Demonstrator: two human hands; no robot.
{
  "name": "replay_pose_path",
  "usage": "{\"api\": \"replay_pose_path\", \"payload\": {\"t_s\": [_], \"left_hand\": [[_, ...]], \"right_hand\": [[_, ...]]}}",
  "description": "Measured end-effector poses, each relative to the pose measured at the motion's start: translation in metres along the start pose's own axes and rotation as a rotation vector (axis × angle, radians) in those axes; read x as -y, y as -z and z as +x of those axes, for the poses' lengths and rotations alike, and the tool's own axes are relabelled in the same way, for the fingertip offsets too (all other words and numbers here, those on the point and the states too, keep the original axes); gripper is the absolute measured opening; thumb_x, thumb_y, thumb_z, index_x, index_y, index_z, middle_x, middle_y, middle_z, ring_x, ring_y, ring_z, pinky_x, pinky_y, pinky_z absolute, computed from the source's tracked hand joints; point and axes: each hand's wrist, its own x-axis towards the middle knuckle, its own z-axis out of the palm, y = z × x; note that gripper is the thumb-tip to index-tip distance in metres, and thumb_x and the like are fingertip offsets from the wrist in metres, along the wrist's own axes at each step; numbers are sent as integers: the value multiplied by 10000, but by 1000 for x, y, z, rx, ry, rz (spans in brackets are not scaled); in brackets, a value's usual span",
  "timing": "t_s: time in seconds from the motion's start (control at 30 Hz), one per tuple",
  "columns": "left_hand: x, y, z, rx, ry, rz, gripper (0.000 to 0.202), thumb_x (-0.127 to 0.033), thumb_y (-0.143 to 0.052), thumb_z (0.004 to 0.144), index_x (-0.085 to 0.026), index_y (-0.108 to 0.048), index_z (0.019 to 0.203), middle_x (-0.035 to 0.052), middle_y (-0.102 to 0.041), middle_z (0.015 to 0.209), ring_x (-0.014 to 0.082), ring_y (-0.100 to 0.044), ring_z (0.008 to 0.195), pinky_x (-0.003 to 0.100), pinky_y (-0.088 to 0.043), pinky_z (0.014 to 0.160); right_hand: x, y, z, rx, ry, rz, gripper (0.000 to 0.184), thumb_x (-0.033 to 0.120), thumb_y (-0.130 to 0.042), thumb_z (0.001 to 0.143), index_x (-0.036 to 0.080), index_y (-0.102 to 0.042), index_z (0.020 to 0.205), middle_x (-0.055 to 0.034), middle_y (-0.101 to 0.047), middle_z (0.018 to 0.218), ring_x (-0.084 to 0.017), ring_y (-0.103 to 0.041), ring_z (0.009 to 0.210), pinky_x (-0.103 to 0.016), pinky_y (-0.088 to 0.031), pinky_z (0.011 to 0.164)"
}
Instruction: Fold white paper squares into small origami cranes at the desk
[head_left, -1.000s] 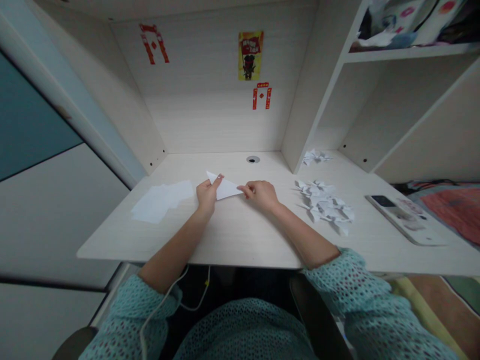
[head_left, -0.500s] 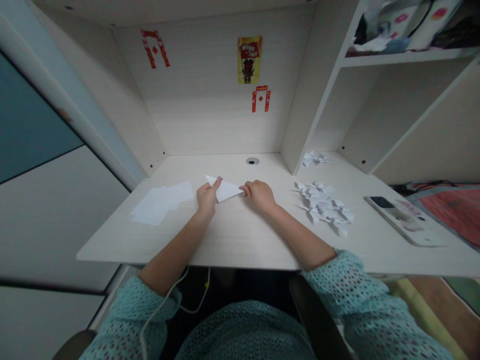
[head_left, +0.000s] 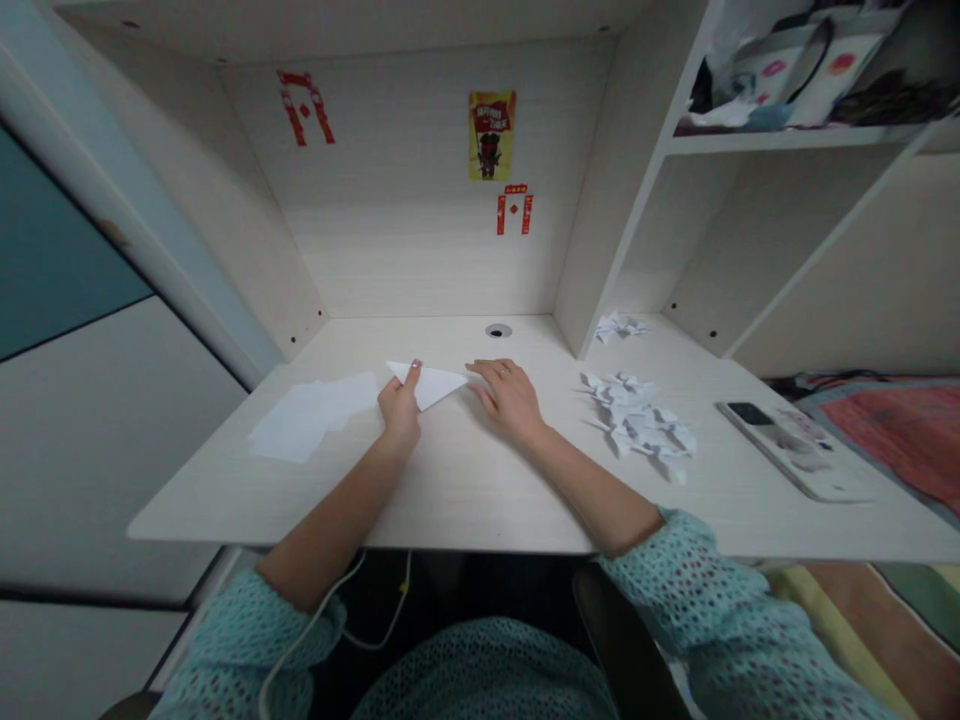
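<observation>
A white sheet of paper (head_left: 439, 386), folded into a triangle, is held above the middle of the desk. My left hand (head_left: 400, 408) grips its left part, thumb on top and fingers underneath. At the paper's right tip is my right hand (head_left: 510, 398), its thumb and fingers apart; whether it touches the tip I cannot tell. Flat white paper sheets (head_left: 307, 415) lie overlapping to the left of my left hand. Over to the right sits a pile of small folded paper pieces (head_left: 641, 420), with a smaller group of folded pieces (head_left: 621, 326) behind it beside the upright panel.
A phone (head_left: 795, 452) lies face down at the right of the desk (head_left: 480, 490). An upright panel (head_left: 622, 190) divides the back. Bags (head_left: 802, 75) stand on the upper right shelf. A white cable (head_left: 315, 620) hangs by my left forearm, below the desk edge.
My right hand's fingers have spread from their pinch on the paper's right tip. My left hand still holds the folded paper. The whole view has shifted slightly.
</observation>
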Motion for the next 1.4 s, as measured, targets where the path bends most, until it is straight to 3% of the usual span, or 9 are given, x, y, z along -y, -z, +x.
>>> {"api": "replay_pose_path", "payload": {"t_s": [0.07, 0.13, 0.27, 0.53, 0.6, 0.83, 1.0, 1.17, 1.4], "left_hand": [[-1, -4, -7, 108, 53, 2, 428, -483, -762, 562, -116, -647, 751, 54, -657, 737, 145, -600, 638, 267, -454, 624], [-3, -9, -14, 221, 90, 19, 410, -462, -763, 573, -114, -667, 767, 66, -669, 755, 154, -608, 660, 278, -460, 650], [-4, -10, -16, 263, 119, 17, 408, -448, -779, 550, -120, -684, 773, 75, -678, 784, 162, -610, 687, 282, -454, 660], [-16, 10, 11, -13, 33, 41, 374, -476, -693, 642, -191, -678, 883, 91, -684, 980, 163, -631, 903, 212, -370, 619], [-17, 11, 12, 37, 7, 73, 379, -489, -681, 658, -195, -678, 898, 94, -685, 999, 165, -632, 914, 219, -380, 640], [-9, -3, -6, 478, 108, 107, 512, -568, -601, 731, -150, -664, 1022, 128, -664, 1084, 220, -624, 944, 277, -457, 732], [-15, -4, -11, 474, 171, 51, 509, -531, -555, 795, -152, -617, 1128, 138, -639, 1142, 217, -626, 951, 287, -480, 751], [-18, -3, -11, 444, 215, 27, 510, -530, -510, 827, -154, -595, 1160, 143, -638, 1140, 213, -634, 932, 274, -491, 710], [-9, -1, -3, 421, 226, -14, 484, -529, -511, 827, -158, -614, 1120, 132, -632, 1153, 196, -630, 946, 263, -497, 734]], "right_hand": [[3, -11, -2, -49, -81, 213, 405, 402, -521, 859, 225, -550, 1222, -74, -637, 1159, -214, -547, 1063, -329, -387, 925], [1, -24, -3, -43, -209, 451, 344, 404, -553, 832, 222, -623, 1115, -50, -703, 964, -181, -625, 855, -297, -447, 811], [-10, -38, -4, 13, -306, 747, 256, 382, -587, 779, 191, -713, 893, -48, -723, 870, -169, -639, 729, -262, -457, 659], [-28, -34, -1, -27, -413, 816, 267, 384, -629, 703, 175, -724, 838, -60, -721, 820, -169, -618, 704, -267, -446, 643], [-27, -32, 1, -48, -457, 926, 315, 416, -633, 688, 165, -713, 860, -62, -715, 828, -159, -609, 692, -260, -445, 628], [-16, -34, 1, -66, -497, 1087, 401, 464, -624, 696, 187, -673, 981, -2, -641, 651, -116, -513, 559, -232, -396, 529], [-14, -34, 0, -47, -414, 1025, 333, 443, -638, 705, 197, -692, 921, -38, -690, 808, -153, -585, 692, -259, -444, 608], [-8, -28, 0, -18, -291, 937, 391, 386, -759, 605, 206, -692, 946, -60, -698, 981, -201, -625, 892, -308, -471, 783], [-5, -27, -2, 42, -253, 966, 486, 358, -797, 558, 195, -670, 997, -67, -702, 964, -196, -642, 861, -317, -484, 786]]}}
